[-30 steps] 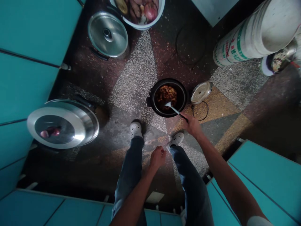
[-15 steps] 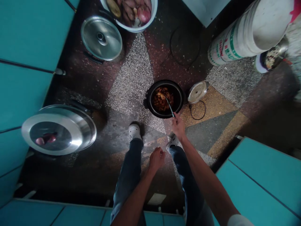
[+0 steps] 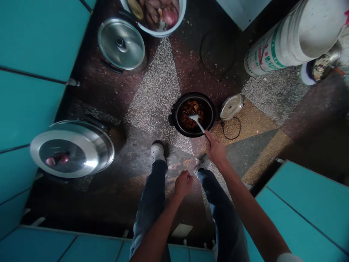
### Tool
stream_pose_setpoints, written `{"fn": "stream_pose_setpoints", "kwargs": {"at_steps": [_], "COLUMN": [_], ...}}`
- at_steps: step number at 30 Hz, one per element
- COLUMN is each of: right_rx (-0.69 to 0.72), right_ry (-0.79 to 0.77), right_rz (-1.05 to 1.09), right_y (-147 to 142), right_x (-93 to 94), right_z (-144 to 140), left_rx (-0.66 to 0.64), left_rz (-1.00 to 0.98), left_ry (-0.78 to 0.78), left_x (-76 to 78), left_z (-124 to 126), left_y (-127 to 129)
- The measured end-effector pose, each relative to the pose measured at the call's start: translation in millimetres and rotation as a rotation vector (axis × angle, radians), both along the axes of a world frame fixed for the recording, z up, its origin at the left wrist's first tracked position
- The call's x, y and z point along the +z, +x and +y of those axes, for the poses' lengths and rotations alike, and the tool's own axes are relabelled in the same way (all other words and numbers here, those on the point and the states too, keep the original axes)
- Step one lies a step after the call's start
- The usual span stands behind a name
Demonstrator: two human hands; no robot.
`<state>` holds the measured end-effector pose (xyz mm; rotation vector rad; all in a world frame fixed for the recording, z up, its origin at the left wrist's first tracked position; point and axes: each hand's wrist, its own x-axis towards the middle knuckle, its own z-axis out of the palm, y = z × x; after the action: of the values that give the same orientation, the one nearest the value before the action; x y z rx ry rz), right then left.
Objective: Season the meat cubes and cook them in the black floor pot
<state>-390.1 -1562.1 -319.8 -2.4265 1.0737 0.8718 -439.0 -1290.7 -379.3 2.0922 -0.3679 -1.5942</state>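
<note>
Fingers of your right hand (image 3: 216, 150) are wrapped tight around the dark handle of a spatula (image 3: 196, 122), and the pale blade at its far end sits down among the brown chunks of food (image 3: 191, 113) in the black cooker pot (image 3: 211, 109), which stands on the speckled floor (image 3: 158, 94) just beyond that hand. Your arm reaches forward and down so the hand hangs close to the pot's near rim, not touching it as far as you can see. Your left hand (image 3: 183, 183) is drawn back, nearer your body, curled into a loose fist over your legs; you hold nothing visible in it, and it touches neither pot nor tool. Just beyond your right hand and to its outer side, a small shiny lid (image 3: 232, 107) leans beside the pot, with a dark cord (image 3: 231, 129) looped on the floor by it. Below the right hand your two pale shoes (image 3: 158, 151) stand on the floor, one close under the wrist. Far off past your left hand lies a large steel lid (image 3: 72, 148) with something pinkish reflected or resting on it, and farther ahead a smaller lidded pan (image 3: 121, 43) sits beside a bowl of vegetables (image 3: 158, 14). Well beyond your right hand lies a white bucket (image 3: 289, 36).
</note>
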Motion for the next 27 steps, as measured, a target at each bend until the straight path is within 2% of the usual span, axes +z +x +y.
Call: {"fn": "stream_pose_setpoints", "kwargs": {"at_steps": [2, 8, 12, 15, 19, 21, 23, 27], "right_rx": [-0.005, 0.084, -0.014, -0.113, -0.271, -0.306, -0.283, -0.192], "right_ry": [-0.015, -0.046, -0.095, -0.041, 0.027, 0.065, 0.088, 0.042], "right_rz": [0.042, 0.117, 0.053, -0.091, -0.173, -0.152, -0.159, -0.104], "right_y": [-6.7, 1.0, -18.3, -20.1, 6.2, 14.8, 11.5, -18.9], "right_x": [2.2, -25.2, -16.3, -21.3, -56.6, -65.8, -57.7, -3.2], "right_z": [-4.2, -47.4, -64.9, -58.2, -27.1, -10.1, 1.3, -1.5], "left_rx": [0.012, 0.023, -0.001, -0.015, -0.019, -0.023, -0.026, -0.018], "left_rz": [0.009, -0.02, -0.015, -0.011, -0.024, -0.028, -0.025, -0.017], "left_ry": [-0.006, -0.023, -0.019, -0.027, -0.024, -0.021, -0.02, -0.029], "left_x": [0.4, -0.7, -2.2, -2.8, -3.7, -4.3, -5.0, -5.9], "left_z": [-0.7, 1.0, 1.7, 1.2, 0.8, 1.1, 1.5, 2.0], "left_y": [0.1, -0.4, -0.1, 0.1, -1.7, -2.6, -2.7, -1.4]}}
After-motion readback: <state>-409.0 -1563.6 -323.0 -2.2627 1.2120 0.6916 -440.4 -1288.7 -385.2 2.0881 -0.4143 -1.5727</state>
